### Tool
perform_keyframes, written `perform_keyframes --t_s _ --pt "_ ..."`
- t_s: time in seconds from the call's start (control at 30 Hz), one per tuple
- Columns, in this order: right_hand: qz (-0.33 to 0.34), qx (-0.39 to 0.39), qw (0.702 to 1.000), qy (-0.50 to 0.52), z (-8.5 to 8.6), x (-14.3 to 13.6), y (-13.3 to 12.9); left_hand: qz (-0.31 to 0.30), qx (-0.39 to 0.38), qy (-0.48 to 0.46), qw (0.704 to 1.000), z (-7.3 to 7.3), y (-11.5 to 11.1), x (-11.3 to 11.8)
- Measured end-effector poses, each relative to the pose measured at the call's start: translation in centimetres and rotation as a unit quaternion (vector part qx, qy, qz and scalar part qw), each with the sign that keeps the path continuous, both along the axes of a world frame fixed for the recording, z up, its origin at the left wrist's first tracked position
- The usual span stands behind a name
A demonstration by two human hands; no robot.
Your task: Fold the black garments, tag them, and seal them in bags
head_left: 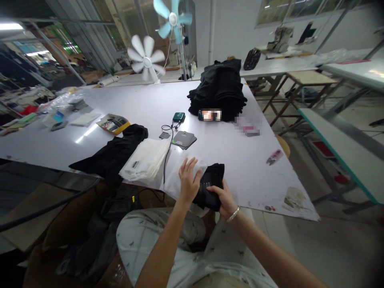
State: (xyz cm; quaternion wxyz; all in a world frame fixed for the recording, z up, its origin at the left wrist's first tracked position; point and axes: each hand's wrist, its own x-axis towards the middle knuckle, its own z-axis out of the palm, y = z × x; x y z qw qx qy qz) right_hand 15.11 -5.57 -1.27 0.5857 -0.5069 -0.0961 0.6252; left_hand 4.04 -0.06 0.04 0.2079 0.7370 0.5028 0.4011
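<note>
Near the counter's (252, 180) front edge, the right hand (226, 200) grips a soft, folded black garment (211, 188); the left hand (189, 180), fingers spread and loosely curled, rests by a thin, translucent, whitish bag (174, 176).

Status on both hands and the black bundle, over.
Right hand gripping folded black bundle. Left hand open at its left side, by translucent bag. White bag stack close by, left.
</note>
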Motion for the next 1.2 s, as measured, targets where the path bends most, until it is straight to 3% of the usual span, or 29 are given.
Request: perform_keyframes --t_s 0.07,0.13,0.17,0.27,0.33,0.53,0.67,0.9,0.97,1.07,1.13,1.2 --pt "-0.006 -0.004 1.0 0.007 0.0 0.2 0.3 0.109 -0.009 -0.085 0.99 -0.7 -3.3 -1.9" --pt "-0.013 -0.013 1.0 0.011 0.0 0.3 0.4 0.224 -0.069 -0.182 0.955 -2.0 -6.4 -3.8" --pt "-0.015 -0.017 1.0 0.013 0.0 0.3 0.4 0.242 -0.124 -0.218 0.937 -2.8 -7.6 -4.5" --pt "-0.016 -0.023 0.999 0.028 0.0 0.0 0.2 0.215 -0.33 -0.267 0.88 -5.1 -9.5 -5.2" --pt "-0.012 -0.023 0.999 0.037 -0.1 -0.3 -0.1 0.182 -0.408 -0.296 0.844 -6.0 -9.6 -4.6" --pt "0.022 0.008 0.999 -0.047 0.1 -0.3 -0.5 0.183 -0.409 -0.381 0.809 -6.1 -8.8 -3.0" --pt "0.053 0.009 0.995 -0.083 0.5 0.2 0.1 0.124 -0.41 -0.349 0.834 -6.0 -9.4 -3.1" --pt "-0.011 0.022 0.998 -0.057 -0.3 -0.7 1.2 0.013 -0.368 -0.249 0.896 -5.5 -11.6 0.3" --pt "-0.004 0.027 0.998 -0.063 -0.3 -0.7 1.2 -0.028 -0.383 -0.216 0.898 -4.2 -11.9 0.5" --pt "0.043 0.031 0.995 -0.086 0.2 0.1 0.9 -0.104 -0.399 -0.138 0.901 -0.8 -10.5 -1.0" --pt "0.088 0.035 0.991 -0.098 0.6 0.8 0.6 -0.106 -0.32 -0.092 0.937 1.9 -8.1 -2.4" --pt "0.137 0.047 0.985 -0.092 0.9 1.4 0.0 -0.07 -0.179 -0.045 0.98 3.9 -4.6 -3.5"
